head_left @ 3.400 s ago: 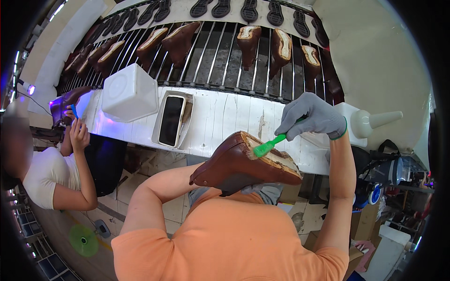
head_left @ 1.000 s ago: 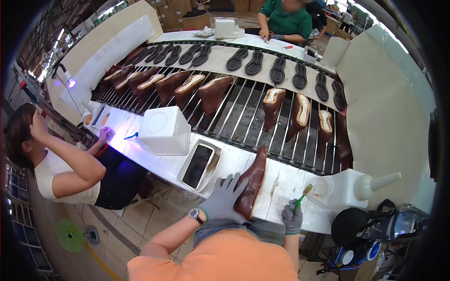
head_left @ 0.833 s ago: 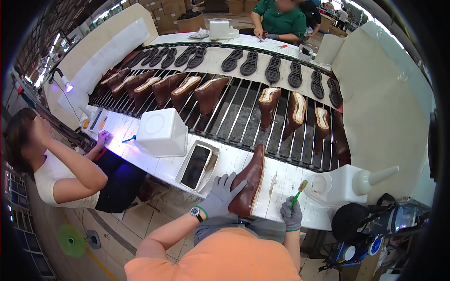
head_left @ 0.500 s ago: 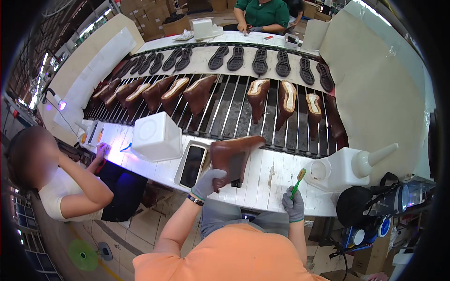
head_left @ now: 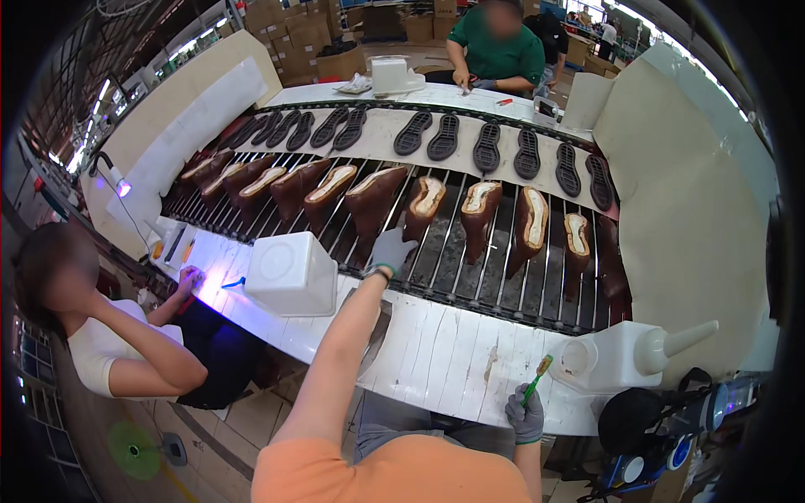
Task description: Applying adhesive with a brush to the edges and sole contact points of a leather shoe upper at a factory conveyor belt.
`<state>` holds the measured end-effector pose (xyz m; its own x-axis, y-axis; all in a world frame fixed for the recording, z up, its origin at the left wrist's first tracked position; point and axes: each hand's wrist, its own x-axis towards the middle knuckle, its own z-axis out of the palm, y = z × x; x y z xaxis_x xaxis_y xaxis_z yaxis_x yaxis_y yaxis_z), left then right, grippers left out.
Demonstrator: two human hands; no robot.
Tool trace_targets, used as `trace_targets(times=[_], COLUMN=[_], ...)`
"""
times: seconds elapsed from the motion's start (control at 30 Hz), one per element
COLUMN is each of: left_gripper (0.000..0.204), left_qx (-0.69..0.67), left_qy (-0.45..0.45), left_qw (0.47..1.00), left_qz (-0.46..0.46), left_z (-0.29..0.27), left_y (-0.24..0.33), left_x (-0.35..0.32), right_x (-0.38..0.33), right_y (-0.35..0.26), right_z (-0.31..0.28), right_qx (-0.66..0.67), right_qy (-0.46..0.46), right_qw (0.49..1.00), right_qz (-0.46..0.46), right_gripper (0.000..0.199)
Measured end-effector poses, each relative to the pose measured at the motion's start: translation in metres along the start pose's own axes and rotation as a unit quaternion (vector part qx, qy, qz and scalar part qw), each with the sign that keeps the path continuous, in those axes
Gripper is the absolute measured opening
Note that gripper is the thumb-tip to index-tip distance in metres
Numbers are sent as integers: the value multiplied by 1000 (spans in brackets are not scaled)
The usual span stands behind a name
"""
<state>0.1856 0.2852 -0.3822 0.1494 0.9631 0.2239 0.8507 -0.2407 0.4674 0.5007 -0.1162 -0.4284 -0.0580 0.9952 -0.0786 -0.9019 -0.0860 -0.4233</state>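
My left hand (head_left: 392, 253), in a grey glove, reaches over the near edge of the rack of metal bars. Its fingers are stretched out against the lower part of a brown leather boot (head_left: 417, 220). That boot rests on the bars with its pale underside facing up. My right hand (head_left: 526, 412), also gloved, is closed around the green handle of a small toothbrush-like brush (head_left: 537, 379). The bristles point up and look yellowish-brown. Beside the brush stands a white plastic container (head_left: 616, 356) with a round opening and a long spout.
More brown boots (head_left: 531, 222) line the metal rack (head_left: 436, 268). Dark soles (head_left: 486, 148) lie in a row behind them. A white box-shaped container (head_left: 289, 277) stands left on the white table (head_left: 453, 344). One person (head_left: 126, 344) sits at left; another (head_left: 499, 50) works across the table.
My left hand has carried the boot from above the table forward onto the rack, and its fingers have loosened. My right hand still grips the brush. The view has shifted.
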Motion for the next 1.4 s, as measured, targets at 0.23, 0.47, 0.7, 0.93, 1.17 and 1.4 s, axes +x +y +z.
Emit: trace_targets(times=[0.23, 0.47, 0.7, 0.93, 1.17, 1.4], left_gripper=[22, 32, 33, 38, 35, 36], left_qx=[93, -270, -241, -24, -152, -106], left_qy=[-46, -517, -609, -264, -284, -267], left_qw=[991, 812, 748, 947, 917, 909], left_qz=[-88, -31, 106, 180, 235, 302], left_z=[19, -79, -97, 2, 53, 61], left_y=[13, 139, 195, 148, 151, 170], left_x=[8, -92, -201, -201, -209, -201], right_x=[-1, 4, 52, 71, 118, 149], right_y=[-3, -1, 1, 23, 15, 61], right_z=[-1, 9, 40, 86, 172, 147], right_qx=[-7, 10, -18, 57, -283, -301], right_qy=[-2, -56, -118, -144, -98, -80], right_qw=[1000, 998, 993, 985, 945, 926], right_qz=[-5, 15, 17, 80, 132, 213], right_gripper=[29, 23, 28, 43, 46, 44])
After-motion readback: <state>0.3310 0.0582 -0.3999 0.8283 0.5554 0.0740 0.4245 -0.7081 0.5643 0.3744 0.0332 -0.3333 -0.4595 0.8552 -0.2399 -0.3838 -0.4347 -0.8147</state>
